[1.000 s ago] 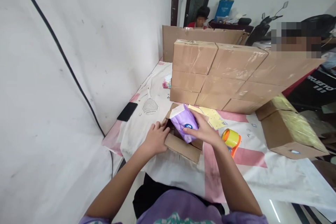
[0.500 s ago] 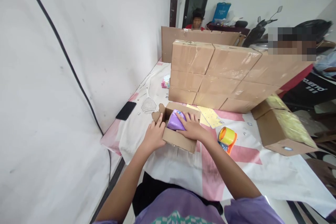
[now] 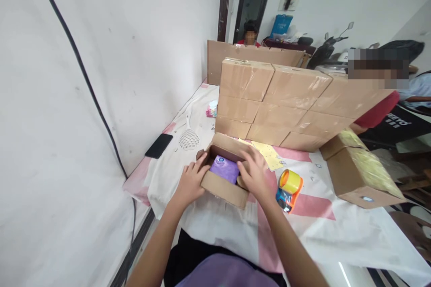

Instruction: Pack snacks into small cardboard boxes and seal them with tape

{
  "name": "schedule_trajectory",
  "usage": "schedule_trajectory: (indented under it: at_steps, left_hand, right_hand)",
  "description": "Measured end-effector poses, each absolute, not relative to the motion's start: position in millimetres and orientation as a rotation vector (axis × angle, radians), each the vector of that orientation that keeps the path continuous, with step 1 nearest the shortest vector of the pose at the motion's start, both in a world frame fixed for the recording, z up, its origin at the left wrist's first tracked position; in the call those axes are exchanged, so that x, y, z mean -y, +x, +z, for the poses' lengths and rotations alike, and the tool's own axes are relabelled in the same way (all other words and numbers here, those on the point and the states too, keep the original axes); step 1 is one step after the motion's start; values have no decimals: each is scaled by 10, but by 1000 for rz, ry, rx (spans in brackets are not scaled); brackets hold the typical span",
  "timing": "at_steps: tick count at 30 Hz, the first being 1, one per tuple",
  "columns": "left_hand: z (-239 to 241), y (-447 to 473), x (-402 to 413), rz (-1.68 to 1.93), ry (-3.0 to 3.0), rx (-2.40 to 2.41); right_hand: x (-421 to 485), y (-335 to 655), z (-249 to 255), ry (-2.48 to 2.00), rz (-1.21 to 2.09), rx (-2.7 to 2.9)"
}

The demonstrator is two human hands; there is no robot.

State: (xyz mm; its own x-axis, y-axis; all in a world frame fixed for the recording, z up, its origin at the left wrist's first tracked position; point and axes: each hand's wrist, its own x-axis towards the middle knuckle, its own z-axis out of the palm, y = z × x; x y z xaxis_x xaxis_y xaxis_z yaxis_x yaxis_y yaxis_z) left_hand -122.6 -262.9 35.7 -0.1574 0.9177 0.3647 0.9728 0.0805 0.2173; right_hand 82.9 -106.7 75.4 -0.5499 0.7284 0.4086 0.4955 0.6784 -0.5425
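In the head view, a small cardboard box (image 3: 224, 189) stands on the table with its top flaps up. Inside lies a purple plastic-wrapped pack (image 3: 224, 169), which looks like a pack of tissues. My left hand (image 3: 193, 181) grips the box's left end, fingertips curled over the wall. My right hand (image 3: 257, 172) is at the right end, fingers apart and slightly blurred, touching the edge beside a side flap. Nothing shows between its fingers. To the right of the box lies a yellow tape roll (image 3: 291, 181) on an orange-and-blue item.
A black phone (image 3: 159, 145) and a white slotted skimmer (image 3: 189, 138) lie to the left. Behind the box rises a wall of taped cartons (image 3: 276, 107). An open carton with yellow wrapped contents (image 3: 365, 172) stands right. Other people are beyond the cartons.
My right hand has let go of the purple pack and moved to the box's right end. The pack now lies flatter inside. My left hand has stayed at the left end.
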Motion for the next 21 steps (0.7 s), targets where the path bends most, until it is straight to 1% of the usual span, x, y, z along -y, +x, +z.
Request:
schedule_trajectory:
  at_steps: [2, 3, 7, 11, 14, 17, 19, 21]
  left_hand:
    - [274, -1302, 2695, -688, -2002, 2083]
    - [230, -1335, 2717, -724, -2018, 2019]
    - [111, -1402, 2711, -913, -1934, 1883]
    - [102, -1467, 2645, -948, -2120, 1906]
    - [130, -1549, 2621, -1056, -2248, 1861]
    - [199, -1545, 2591, -1333, -2182, 1954]
    - [270, -1456, 2536, -1471, -1949, 2168]
    - [347, -1325, 2453, -1433, -1610, 2360]
  right_hand:
    - [1159, 1028, 553, -1019, 642, 1845]
    - [1194, 1107, 431, -1026, 753, 1722]
    - [1236, 1194, 23, -1032, 1112, 1704]
    - [1128, 1042, -55, -1102, 1315, 1630]
    - [1013, 968, 39, -1117, 1386, 1580]
    - [927, 978, 190, -1096, 1371, 1559]
    - [881, 1002, 286, -1038, 1302, 1611]
    - [841, 1020, 353, -948, 1216, 1736]
